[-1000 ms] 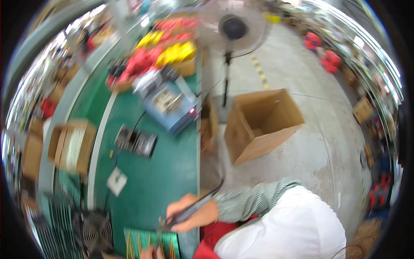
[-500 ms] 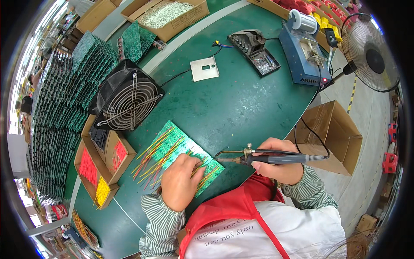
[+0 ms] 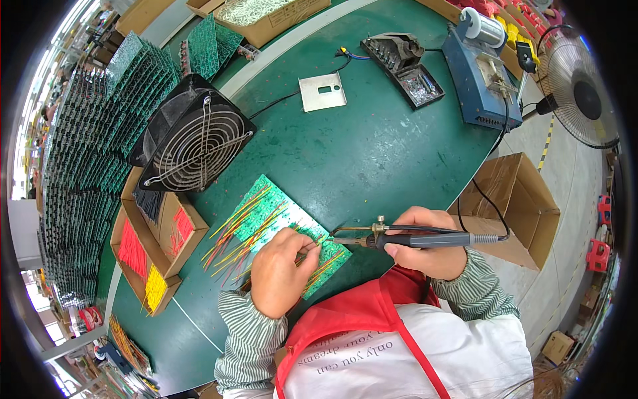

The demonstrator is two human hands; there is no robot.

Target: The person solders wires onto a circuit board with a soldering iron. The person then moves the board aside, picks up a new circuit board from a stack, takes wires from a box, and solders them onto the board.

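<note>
A green circuit board (image 3: 247,214) lies slanted on the table, with several red, yellow and dark wires (image 3: 237,226) across it, their loose ends past its left edge. My left hand (image 3: 282,272) rests over the board's lower middle. Its thumb and forefinger pinch a thin wire, mostly hidden by the fingers. My right hand (image 3: 432,249) is closed round the grey handle of a soldering iron (image 3: 425,241), which has a thin solder-feed tube clamped above its barrel. The iron's tip meets the board beside my left fingertips.
A cardboard tray (image 3: 169,272) of cut red, yellow and black wires and a black fan (image 3: 199,143) stand left. Behind them are stacked circuit boards (image 3: 93,159). Far right sits a blue solder feeder (image 3: 475,83), near a tip box (image 3: 405,73). An open carton (image 3: 512,213) stands right.
The iron's tip has moved left and slightly up onto the board, close to my left fingertips. My left hand still pinches at nearly the same spot. The whole view has shifted a little.
</note>
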